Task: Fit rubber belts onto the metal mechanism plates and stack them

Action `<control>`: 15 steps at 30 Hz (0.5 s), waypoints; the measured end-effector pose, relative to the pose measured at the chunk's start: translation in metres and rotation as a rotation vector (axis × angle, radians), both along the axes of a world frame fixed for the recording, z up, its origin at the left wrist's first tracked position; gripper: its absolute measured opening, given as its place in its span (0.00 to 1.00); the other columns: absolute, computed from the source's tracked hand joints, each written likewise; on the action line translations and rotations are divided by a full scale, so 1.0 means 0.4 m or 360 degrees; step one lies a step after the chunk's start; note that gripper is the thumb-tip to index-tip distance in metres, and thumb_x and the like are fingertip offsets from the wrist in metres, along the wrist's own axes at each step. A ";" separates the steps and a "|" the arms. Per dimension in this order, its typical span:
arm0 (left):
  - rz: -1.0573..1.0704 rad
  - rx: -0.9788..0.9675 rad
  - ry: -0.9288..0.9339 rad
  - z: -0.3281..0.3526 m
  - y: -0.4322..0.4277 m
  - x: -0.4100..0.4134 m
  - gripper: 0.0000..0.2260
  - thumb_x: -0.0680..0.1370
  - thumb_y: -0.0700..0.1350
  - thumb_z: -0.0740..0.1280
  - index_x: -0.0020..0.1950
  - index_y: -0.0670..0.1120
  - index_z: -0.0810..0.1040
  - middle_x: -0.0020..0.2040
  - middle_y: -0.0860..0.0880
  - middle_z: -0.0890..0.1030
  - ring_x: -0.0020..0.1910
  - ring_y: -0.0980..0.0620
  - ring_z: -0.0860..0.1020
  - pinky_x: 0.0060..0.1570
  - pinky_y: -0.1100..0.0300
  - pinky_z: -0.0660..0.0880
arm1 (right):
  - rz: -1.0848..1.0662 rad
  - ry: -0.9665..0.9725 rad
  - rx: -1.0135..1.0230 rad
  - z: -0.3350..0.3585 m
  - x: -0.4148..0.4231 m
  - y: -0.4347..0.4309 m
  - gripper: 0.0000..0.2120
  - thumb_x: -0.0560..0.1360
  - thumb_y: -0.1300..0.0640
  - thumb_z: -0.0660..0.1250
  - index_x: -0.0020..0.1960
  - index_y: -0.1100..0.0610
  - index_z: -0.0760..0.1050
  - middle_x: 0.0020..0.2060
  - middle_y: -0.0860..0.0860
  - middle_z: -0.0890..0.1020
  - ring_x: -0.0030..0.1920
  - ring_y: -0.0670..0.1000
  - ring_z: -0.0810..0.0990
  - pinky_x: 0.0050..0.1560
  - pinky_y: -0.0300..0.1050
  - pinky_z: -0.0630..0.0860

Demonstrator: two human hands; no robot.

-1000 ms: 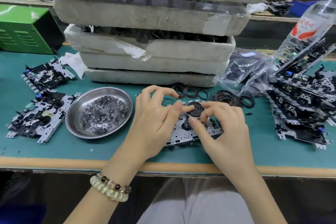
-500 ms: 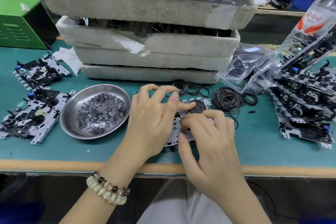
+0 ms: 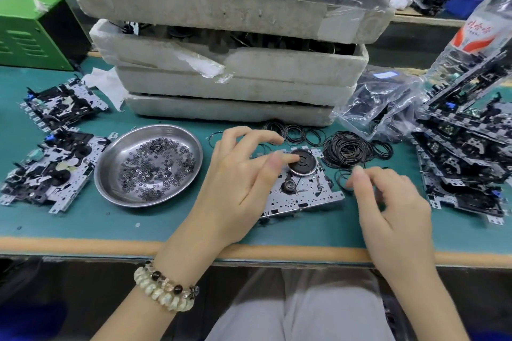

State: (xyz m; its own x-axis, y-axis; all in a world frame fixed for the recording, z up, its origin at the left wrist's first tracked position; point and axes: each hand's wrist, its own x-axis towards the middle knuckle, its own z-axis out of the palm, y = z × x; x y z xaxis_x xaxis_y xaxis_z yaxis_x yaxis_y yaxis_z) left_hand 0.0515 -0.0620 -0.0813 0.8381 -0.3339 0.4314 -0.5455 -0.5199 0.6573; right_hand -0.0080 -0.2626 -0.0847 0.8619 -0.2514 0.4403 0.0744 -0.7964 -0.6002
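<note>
Pressing a fingertip on the black wheel (image 3: pixel 303 162) of the mechanism plate (image 3: pixel 307 196), left hand (image 3: pixel 235 174) is spread and grips nothing. Right hand (image 3: pixel 393 207) hovers just right of the plate, fingers loosely curled by a belt loop (image 3: pixel 340 176); pinch unclear. Loose belts (image 3: pixel 346 151) lie behind the plate and a steel dish (image 3: pixel 109 183) left of it, on the worktop (image 3: pixel 83 224).

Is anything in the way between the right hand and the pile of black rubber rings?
Nothing visible does. The right hand is right next to the pile of rubber belts, fingertips almost at its edge. The left hand rests on the metal plate, off to the side.
</note>
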 end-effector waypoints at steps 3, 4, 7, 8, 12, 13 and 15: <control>0.0045 0.0058 -0.0030 0.001 -0.001 0.001 0.27 0.82 0.55 0.47 0.60 0.51 0.85 0.65 0.54 0.77 0.66 0.45 0.67 0.66 0.44 0.64 | 0.0141 0.0360 0.0107 0.000 -0.002 -0.023 0.22 0.78 0.41 0.55 0.36 0.55 0.74 0.30 0.52 0.76 0.38 0.49 0.72 0.41 0.44 0.68; 0.0025 0.0061 -0.0060 0.001 -0.001 0.001 0.27 0.82 0.55 0.48 0.58 0.50 0.85 0.65 0.54 0.77 0.66 0.45 0.67 0.66 0.43 0.64 | 0.0176 0.0441 0.0080 0.003 -0.002 -0.030 0.22 0.78 0.40 0.55 0.35 0.55 0.73 0.29 0.52 0.76 0.39 0.48 0.72 0.42 0.41 0.67; -0.0089 0.0091 -0.0197 -0.002 0.002 0.000 0.31 0.84 0.61 0.45 0.56 0.50 0.86 0.67 0.53 0.76 0.66 0.45 0.67 0.66 0.45 0.62 | 0.0239 0.0610 0.0132 0.025 0.006 -0.042 0.20 0.79 0.41 0.59 0.36 0.52 0.75 0.30 0.51 0.78 0.39 0.48 0.73 0.43 0.38 0.67; -0.0111 0.0093 -0.0218 -0.002 0.003 0.000 0.33 0.83 0.63 0.43 0.58 0.51 0.85 0.68 0.53 0.75 0.66 0.45 0.67 0.66 0.46 0.61 | 0.0254 0.0662 0.0176 0.034 0.010 -0.043 0.16 0.78 0.42 0.60 0.36 0.49 0.76 0.31 0.50 0.79 0.37 0.47 0.74 0.41 0.37 0.67; -0.0061 -0.0011 -0.0293 -0.002 0.003 0.004 0.34 0.83 0.64 0.39 0.66 0.52 0.80 0.70 0.52 0.74 0.66 0.45 0.67 0.67 0.48 0.60 | 0.0316 0.0889 0.0245 0.062 0.031 -0.048 0.14 0.76 0.44 0.63 0.34 0.44 0.78 0.33 0.51 0.81 0.36 0.48 0.76 0.43 0.40 0.70; -0.0038 -0.0058 -0.0309 -0.003 0.004 0.005 0.34 0.83 0.64 0.39 0.67 0.51 0.80 0.70 0.51 0.74 0.66 0.45 0.67 0.68 0.49 0.60 | 0.0331 0.0931 0.0289 0.068 0.038 -0.049 0.14 0.77 0.46 0.64 0.34 0.45 0.79 0.33 0.51 0.82 0.39 0.51 0.78 0.48 0.45 0.72; 0.0017 -0.0152 -0.0342 -0.006 0.007 0.007 0.34 0.83 0.64 0.39 0.68 0.50 0.79 0.69 0.49 0.74 0.66 0.45 0.66 0.69 0.50 0.60 | 0.0366 0.0993 0.0380 0.085 0.047 -0.049 0.14 0.76 0.48 0.67 0.33 0.48 0.79 0.33 0.49 0.82 0.40 0.53 0.79 0.51 0.50 0.71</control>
